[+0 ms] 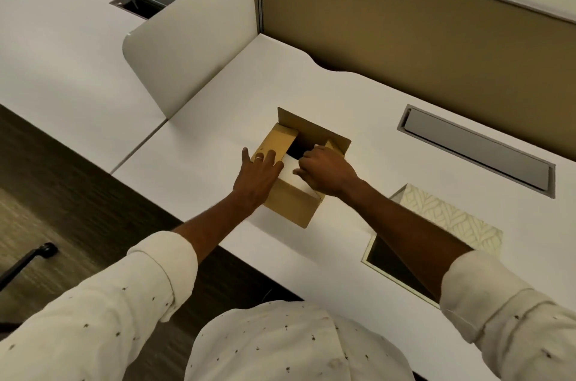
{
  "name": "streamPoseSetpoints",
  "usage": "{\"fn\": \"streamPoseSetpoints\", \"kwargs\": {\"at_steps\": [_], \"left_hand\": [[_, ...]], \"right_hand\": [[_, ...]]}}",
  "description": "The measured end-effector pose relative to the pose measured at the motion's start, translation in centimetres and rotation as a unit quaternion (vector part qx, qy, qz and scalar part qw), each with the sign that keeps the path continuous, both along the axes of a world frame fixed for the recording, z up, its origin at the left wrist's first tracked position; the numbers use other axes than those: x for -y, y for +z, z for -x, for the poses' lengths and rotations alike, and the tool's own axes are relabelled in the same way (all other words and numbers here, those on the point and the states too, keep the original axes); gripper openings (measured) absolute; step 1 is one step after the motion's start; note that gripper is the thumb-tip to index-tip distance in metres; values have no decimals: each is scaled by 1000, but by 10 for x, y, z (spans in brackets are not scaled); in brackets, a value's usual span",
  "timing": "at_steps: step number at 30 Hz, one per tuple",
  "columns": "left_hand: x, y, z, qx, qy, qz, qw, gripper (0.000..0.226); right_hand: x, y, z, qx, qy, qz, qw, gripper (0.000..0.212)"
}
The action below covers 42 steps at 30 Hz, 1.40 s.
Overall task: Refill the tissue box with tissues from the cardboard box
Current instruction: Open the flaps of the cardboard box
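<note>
- cardboard box (293, 203) sits mid tabletop (218, 119), flaps up, white tissues (291, 170) showing inside
- left hand (258, 172) lies flat and spread on the box's 9 o'clock flap, gripping nothing
- right hand (327, 172) is curled, fingers pinching the tissues
- patterned tissue box (452, 218) lies at 4 o'clock of the cardboard box, partly behind the right forearm

Both hands (260, 170) at the open cardboard box (294, 203), apparently on tissues (291, 170).
</note>
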<state>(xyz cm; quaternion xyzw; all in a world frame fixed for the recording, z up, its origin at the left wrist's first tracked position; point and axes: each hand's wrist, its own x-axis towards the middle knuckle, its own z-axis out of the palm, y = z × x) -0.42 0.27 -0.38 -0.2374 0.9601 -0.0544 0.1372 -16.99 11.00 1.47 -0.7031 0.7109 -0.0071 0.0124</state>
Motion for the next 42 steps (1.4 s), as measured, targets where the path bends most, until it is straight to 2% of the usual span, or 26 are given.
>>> {"fn": "streamPoseSetpoints", "kwargs": {"at_steps": [4, 8, 11, 13, 15, 19, 23, 26, 27, 29, 31, 35, 38, 42], "left_hand": [[5, 1, 10, 43, -10, -33, 998, 79], [11, 0, 13, 77, -15, 18, 997, 87], [12, 4, 17, 82, -15, 63, 995, 94], [11, 8, 19, 83, -15, 97, 992, 105], [11, 11, 18, 74, 1, 126, 989, 113], [18, 19, 17, 85, 37, 167, 982, 127], [26, 25, 24, 121, 48, 180, 975, 135], [37, 24, 28, 128, 33, 173, 976, 119], [41, 22, 29, 136, 20, 160, 977, 115], [53, 15, 33, 142, 9, 103, 985, 127], [64, 9, 35, 136, 27, 8, 990, 148], [82, -3, 38, 106, 51, -168, 979, 159], [92, -10, 38, 89, 41, -234, 967, 164], [99, -20, 36, 50, 21, -284, 957, 167]], "right_hand": [[-23, 7, 13, 34, -56, 42, 997, 39], [-58, -3, 23, 54, -117, 35, 991, 33], [-81, -21, 25, 85, -155, -6, 984, 24], [-87, -29, 25, 116, -170, -26, 978, 36], [-83, -31, 26, 150, -178, -24, 972, 57], [-60, -24, 36, 161, -177, -17, 971, 101], [-34, -19, 54, 174, -206, -18, 963, 117], [-23, -20, 65, 190, -233, -38, 953, 124], [-20, -21, 67, 198, -244, -49, 948, 127], [-17, -21, 69, 220, -266, -78, 935, 131], [-13, -21, 70, 235, -284, -99, 924, 133], [-5, -25, 74, 263, -321, -111, 903, 129], [0, -32, 72, 301, -344, -120, 881, 124], [6, -47, 57, 275, -376, -72, 882, 102]]}}
